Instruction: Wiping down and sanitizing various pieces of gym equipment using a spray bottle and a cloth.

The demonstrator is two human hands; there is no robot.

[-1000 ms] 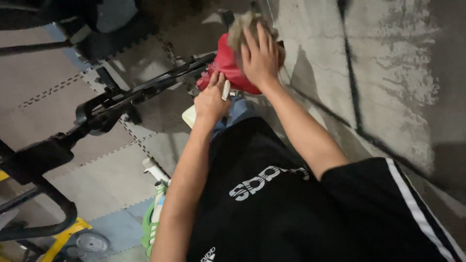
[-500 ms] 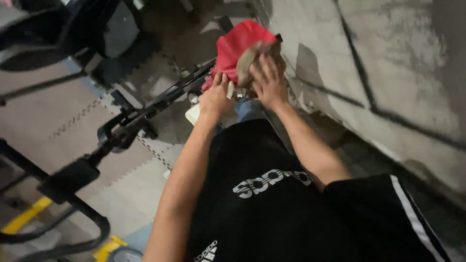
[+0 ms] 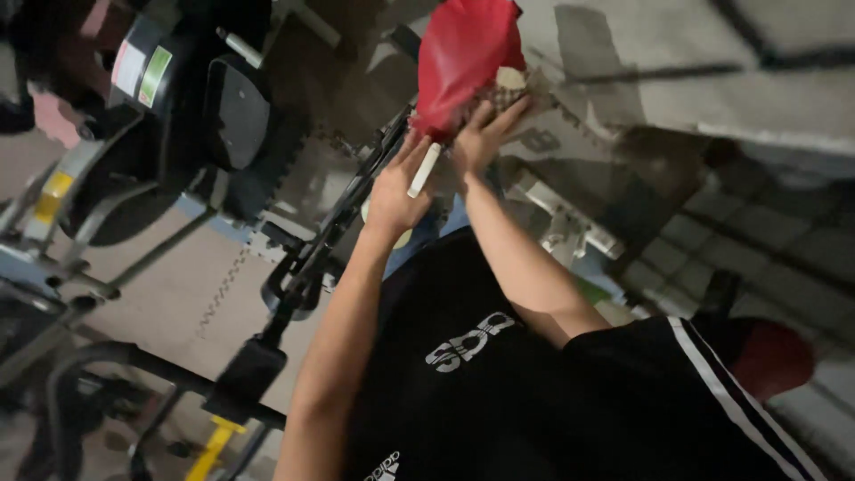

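Reaching hands (image 3: 436, 169) against red tank (image 3: 463, 53)

A grey concrete wall (image 3: 677, 36) with dark lines fills the upper right. The floor (image 3: 187, 276) is laid with grey interlocking foam mats, their toothed seams showing. Black exercise machines (image 3: 178, 116) with metal frames stand at the upper left, and a black bar (image 3: 294, 267) runs diagonally across the mats. The light is dim.

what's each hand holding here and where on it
Right hand presses a tan rag against the red part's lower edge. Left hand holds a white stick by its lower end.
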